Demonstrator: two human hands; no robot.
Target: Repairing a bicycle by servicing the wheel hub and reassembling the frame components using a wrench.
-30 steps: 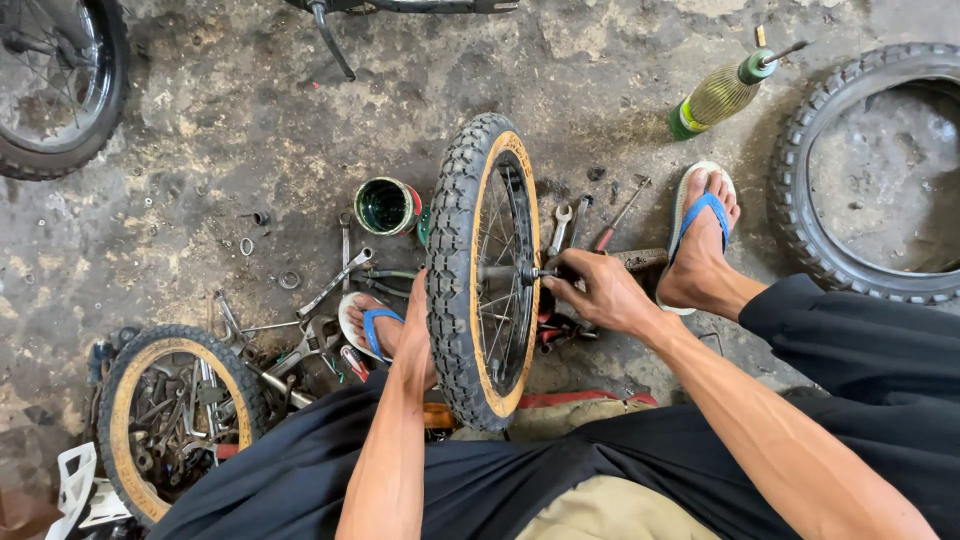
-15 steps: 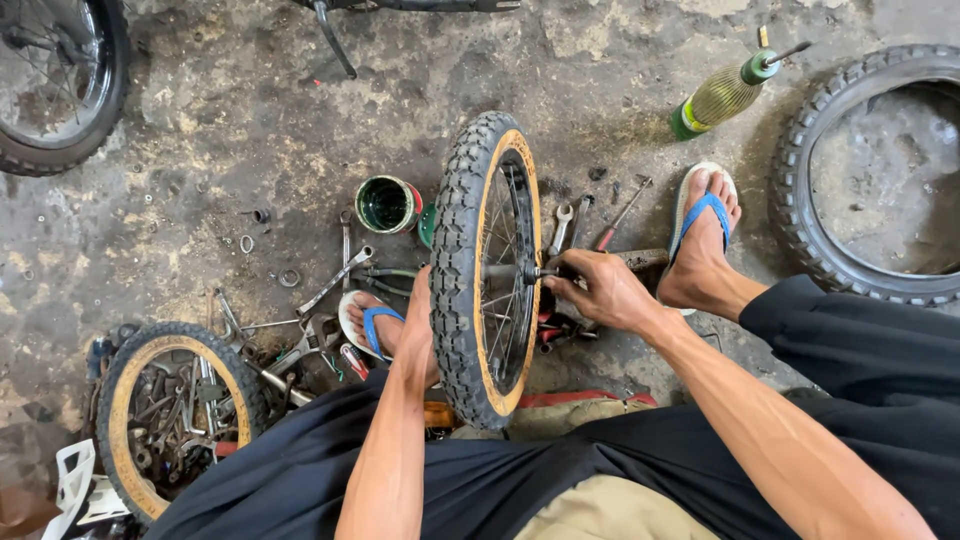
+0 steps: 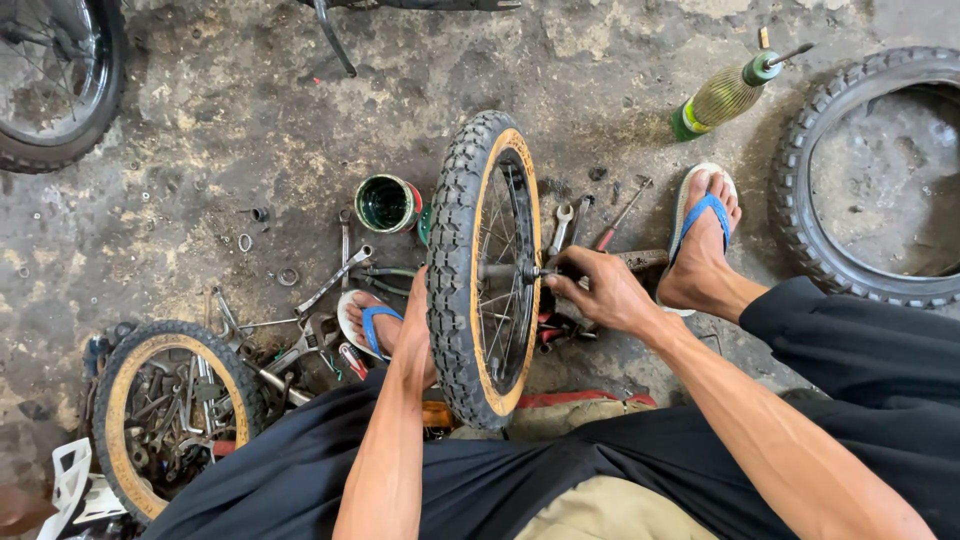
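Looking down from head height, the view shows a person seated low with a small bicycle wheel [image 3: 485, 270] standing upright between the knees, at the centre of the frame. The right hand [image 3: 600, 290] reaches in from the lower right, its forearm running diagonally, and its fingertips are pinched on the axle end at the hub [image 3: 530, 272]. The left hand [image 3: 415, 335] comes up from the bottom centre and lies flat against the far side of the tyre; its fingers are hidden behind the rubber, so how tightly it grips cannot be told.

Both feet wear blue-strapped sandals: the left foot [image 3: 375, 325] just left of the wheel, the right foot [image 3: 705, 235] to its right.

Underneath is a stained, cracked concrete floor [image 3: 200, 150]. Wrenches and other loose tools [image 3: 320, 290] lie scattered left of the wheel, beside a round green tin [image 3: 385, 203]. A second small wheel [image 3: 165, 420], lying flat with tools piled inside it, sits at the lower left. A large spoked wheel [image 3: 55, 80] fills the upper left corner, a bare knobbly tyre [image 3: 860, 170] lies at the right edge, and a yellow-green bottle [image 3: 725, 95] lies at the upper right.

The held wheel has a black, heavily knobbed tyre, a tan sidewall band, thin metal spokes and a dark rim.
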